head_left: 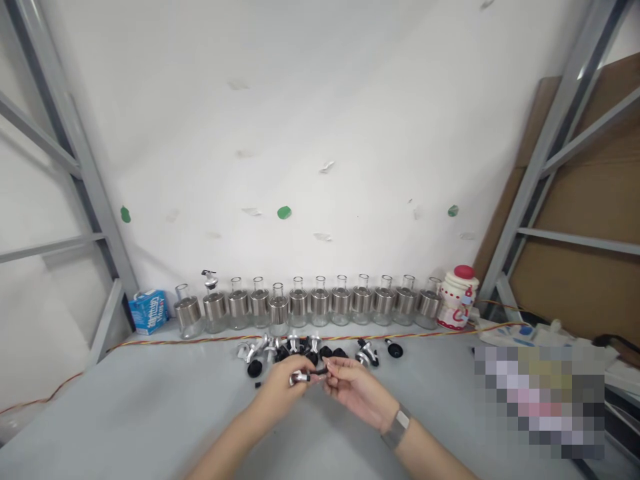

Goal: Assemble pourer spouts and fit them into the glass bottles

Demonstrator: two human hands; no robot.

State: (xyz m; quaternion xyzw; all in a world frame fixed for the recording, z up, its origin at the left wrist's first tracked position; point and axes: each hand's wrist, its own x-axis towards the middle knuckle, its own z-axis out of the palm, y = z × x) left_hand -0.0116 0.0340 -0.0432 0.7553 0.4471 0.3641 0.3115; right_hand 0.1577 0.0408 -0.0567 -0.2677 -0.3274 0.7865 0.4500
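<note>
My left hand is closed around a silver pour spout, whose metal end sticks out between the fingers. My right hand, with a grey band on its wrist, pinches a small black part that bridges the gap between both hands; whether it joins the spout is hidden by the fingers. Just behind the hands lies a heap of loose silver-and-black pour spouts. A black round cap rests left of the heap, and a black cone-shaped piece to its right.
Along the wall stands a row of glass bottles with metal sleeves; one bottle at left carries a spout. A blue box is far left, a white jar with red lid right. A twisted cable crosses the table.
</note>
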